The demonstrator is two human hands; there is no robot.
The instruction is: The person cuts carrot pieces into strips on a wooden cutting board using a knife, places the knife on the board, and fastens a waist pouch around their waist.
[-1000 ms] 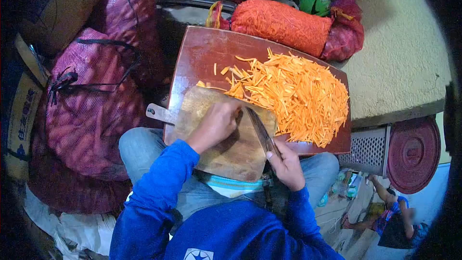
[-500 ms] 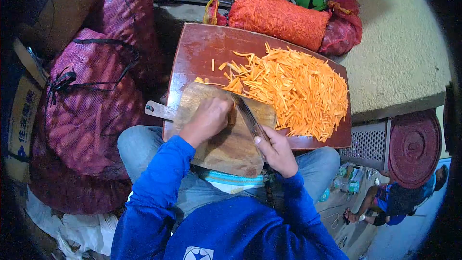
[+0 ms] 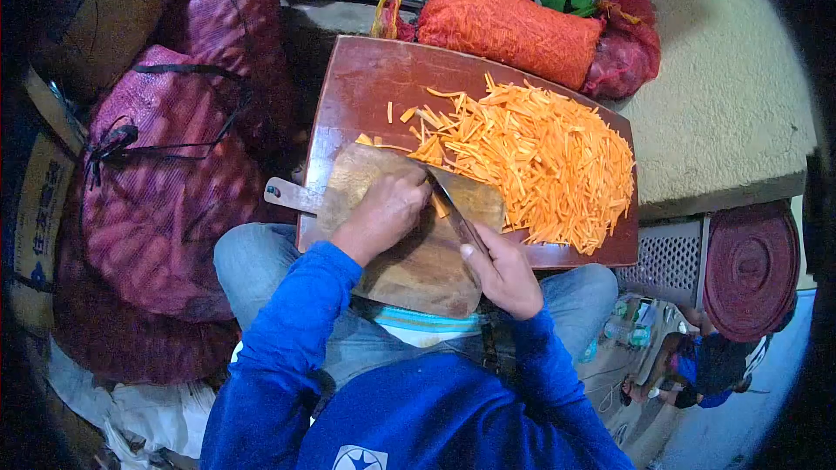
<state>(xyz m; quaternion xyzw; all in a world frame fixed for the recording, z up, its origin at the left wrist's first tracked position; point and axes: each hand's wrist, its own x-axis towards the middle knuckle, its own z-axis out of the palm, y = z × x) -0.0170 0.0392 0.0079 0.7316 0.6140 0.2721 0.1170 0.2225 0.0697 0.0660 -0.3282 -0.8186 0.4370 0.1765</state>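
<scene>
Many cut strips (image 3: 553,165) lie at two o'clock; left hand (image 3: 392,211) holds one more orange piece (image 3: 441,206), right hand (image 3: 505,274) a knife (image 3: 459,225).

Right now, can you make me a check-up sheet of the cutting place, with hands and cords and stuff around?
Surface: reddish-brown table; cutting board sticks out past its near edge.
Job's things: knife over the board; heap of orange strips on the table.
Clutter: loose pieces left of the heap.
Left hand: fingers curled beside the blade; their hold is hidden.
Right hand: grips the knife's handle.
Cables: none certain; black cord on a mesh sack.
Surroundings: orange-red net bag behind the table; another person, lower right.
</scene>
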